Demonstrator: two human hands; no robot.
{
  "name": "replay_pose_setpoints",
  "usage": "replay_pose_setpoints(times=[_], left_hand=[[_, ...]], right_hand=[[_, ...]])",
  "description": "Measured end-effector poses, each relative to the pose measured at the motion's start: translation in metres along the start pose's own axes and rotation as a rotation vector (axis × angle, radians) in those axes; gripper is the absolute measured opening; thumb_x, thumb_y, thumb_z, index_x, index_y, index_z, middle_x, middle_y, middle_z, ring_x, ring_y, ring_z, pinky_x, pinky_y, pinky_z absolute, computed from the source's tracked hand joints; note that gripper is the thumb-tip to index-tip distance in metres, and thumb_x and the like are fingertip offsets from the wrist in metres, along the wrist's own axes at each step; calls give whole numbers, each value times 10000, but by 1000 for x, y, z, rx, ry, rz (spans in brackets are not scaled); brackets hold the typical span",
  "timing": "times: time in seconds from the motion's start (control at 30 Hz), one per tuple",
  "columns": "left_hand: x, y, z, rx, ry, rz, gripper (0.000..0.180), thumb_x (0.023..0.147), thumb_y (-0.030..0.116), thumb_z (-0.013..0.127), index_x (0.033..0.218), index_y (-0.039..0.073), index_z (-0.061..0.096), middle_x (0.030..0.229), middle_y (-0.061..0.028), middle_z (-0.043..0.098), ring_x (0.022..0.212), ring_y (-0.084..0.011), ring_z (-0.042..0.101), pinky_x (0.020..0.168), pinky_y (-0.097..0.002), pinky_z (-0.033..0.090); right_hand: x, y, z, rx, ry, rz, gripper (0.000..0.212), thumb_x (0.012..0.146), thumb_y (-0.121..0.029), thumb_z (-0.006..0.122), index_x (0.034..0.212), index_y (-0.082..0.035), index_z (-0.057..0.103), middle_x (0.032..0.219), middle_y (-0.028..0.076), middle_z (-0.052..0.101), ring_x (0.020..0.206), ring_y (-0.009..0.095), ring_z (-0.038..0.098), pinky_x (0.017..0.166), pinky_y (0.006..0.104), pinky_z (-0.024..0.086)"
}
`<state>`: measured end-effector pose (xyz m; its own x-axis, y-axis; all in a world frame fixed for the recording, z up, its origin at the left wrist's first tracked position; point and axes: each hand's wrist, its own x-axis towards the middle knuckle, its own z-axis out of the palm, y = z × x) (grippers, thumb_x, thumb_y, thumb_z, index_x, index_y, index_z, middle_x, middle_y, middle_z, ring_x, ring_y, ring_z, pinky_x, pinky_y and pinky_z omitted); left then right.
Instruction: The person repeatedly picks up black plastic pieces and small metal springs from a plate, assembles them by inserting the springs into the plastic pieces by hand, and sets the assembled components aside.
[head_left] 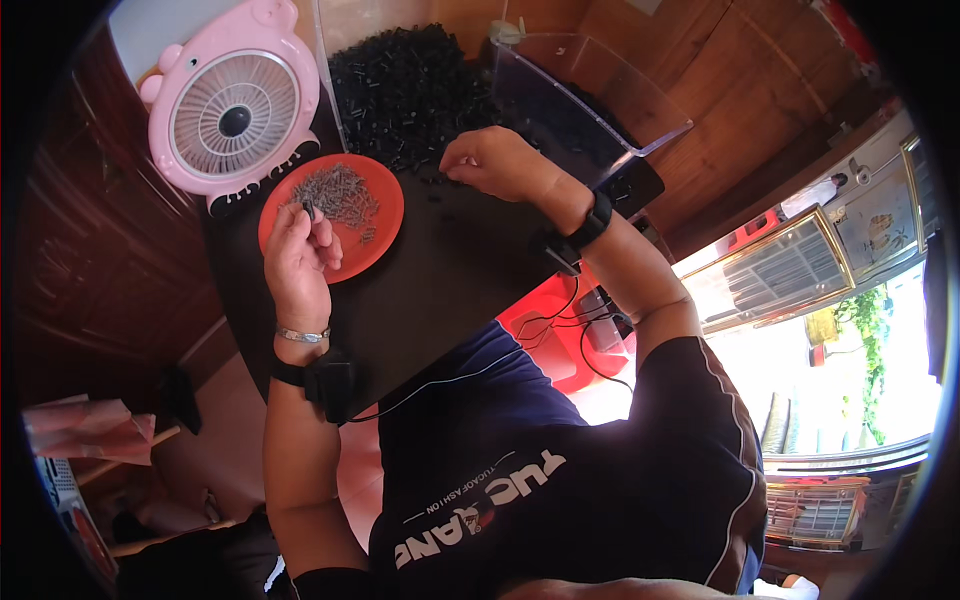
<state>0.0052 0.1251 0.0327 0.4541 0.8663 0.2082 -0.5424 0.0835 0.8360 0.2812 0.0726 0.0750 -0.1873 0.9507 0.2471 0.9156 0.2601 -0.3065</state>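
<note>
My left hand [298, 255] is over the near-left part of a round orange-red plate [388, 215]. Its fingertips pinch a small black cylindrical piece [308, 209]. On the plate lies a heap of small silvery metal pieces [345, 195] that look like screws or pins. My right hand [500, 165] is at the near edge of a large heap of small black cylindrical pieces [410, 95]. Its fingers are curled together and point left; whatever they hold, if anything, is hidden. A few loose black pieces lie on the dark tabletop [400, 300] below it.
A pink animal-shaped fan [235, 110] stands at the far left, beside the plate. A clear plastic bin [640, 150] with black pieces inside is tilted at the far right. A red stool [570, 340] sits under the table's right side. Cables run from the black wrist devices [330, 385].
</note>
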Motion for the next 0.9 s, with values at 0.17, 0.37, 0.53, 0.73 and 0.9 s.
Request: replay_pose_setpoints(times=[0.17, 0.37, 0.53, 0.73, 0.9], left_hand=[[1, -1, 3, 29, 25, -11, 182, 916, 223, 439, 843, 65, 490, 676, -19, 447, 557, -117, 451, 496, -229, 357], [0, -5, 3, 63, 34, -42, 186, 932, 205, 418, 840, 59, 488, 671, -9, 452, 548, -104, 458, 488, -219, 350], [1, -7, 3, 92, 21, -45, 198, 936, 213, 416, 838, 60, 494, 656, 1, 466, 540, -96, 470, 481, -211, 350], [0, -8, 5, 193, -37, -122, 184, 928, 208, 427, 832, 71, 506, 654, 21, 492, 525, -68, 475, 469, -187, 351], [-4, -6, 10, 251, -146, -163, 197, 942, 224, 402, 868, 62, 487, 680, 1, 469, 558, -95, 472, 487, -202, 350]], right_hand=[[18, 22, 17, -75, 0, 16, 165, 753, -141, 634, 904, -87, 672, 863, 81, 645, 805, 274, 617, 743, 358, 492], [32, 25, 42, -192, -107, -93, 165, 731, -152, 637, 888, -123, 678, 878, 59, 652, 920, 274, 575, 810, 366, 469], [33, 29, 46, -190, -70, -110, 181, 735, -129, 630, 911, -102, 664, 872, 81, 645, 934, 282, 565, 826, 378, 464], [35, 12, 29, 562, -56, 168, 168, 800, -104, 639, 957, -42, 644, 887, 50, 658, 858, 145, 610, 802, 286, 475], [36, -30, 15, 1100, -194, 85, 172, 849, -94, 637, 987, 5, 609, 896, 43, 645, 841, 104, 603, 800, 240, 468]])
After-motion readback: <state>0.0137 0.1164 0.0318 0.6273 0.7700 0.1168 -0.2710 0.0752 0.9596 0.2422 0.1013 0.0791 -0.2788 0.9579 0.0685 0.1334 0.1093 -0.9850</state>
